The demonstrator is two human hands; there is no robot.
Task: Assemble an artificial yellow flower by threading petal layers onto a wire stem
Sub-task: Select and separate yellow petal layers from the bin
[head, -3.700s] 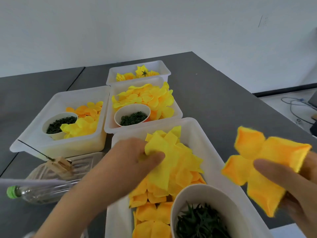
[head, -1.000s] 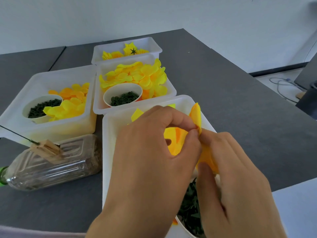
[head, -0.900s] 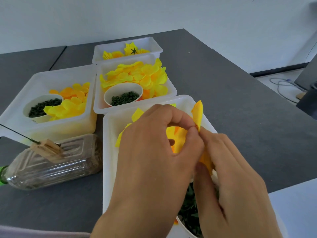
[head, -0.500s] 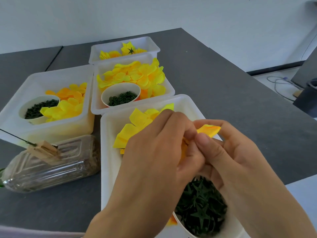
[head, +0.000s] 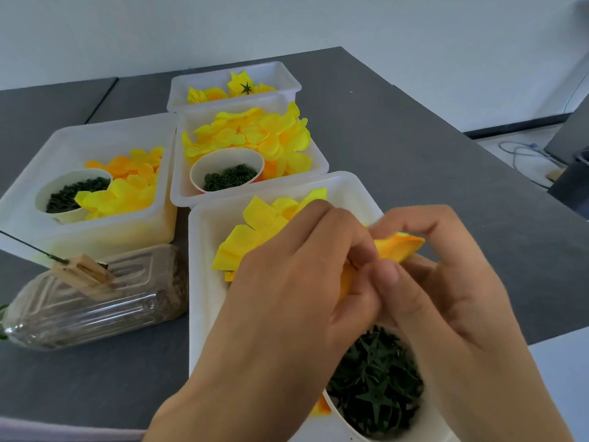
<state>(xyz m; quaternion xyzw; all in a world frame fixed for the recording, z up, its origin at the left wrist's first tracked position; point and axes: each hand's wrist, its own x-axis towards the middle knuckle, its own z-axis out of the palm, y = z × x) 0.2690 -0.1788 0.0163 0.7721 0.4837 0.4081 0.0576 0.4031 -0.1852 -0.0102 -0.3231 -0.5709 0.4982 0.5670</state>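
— Above nearest white plastic bin point(head: 204, 282): left hand point(head: 287, 301) and right hand point(head: 446, 298) both pinched orange-yellow fabric petal layer point(head: 398, 247).
— Probably separating layers; next, threading onto thin green wire stem point(head: 28, 247), clipped well apart.

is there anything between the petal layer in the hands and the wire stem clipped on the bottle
Nothing visible blocks it. Both hands pinch the petal layer above the near tray. The wire stem, held by a clothespin on the bottle, lies to the left across open space; only the low tray rim lies between.
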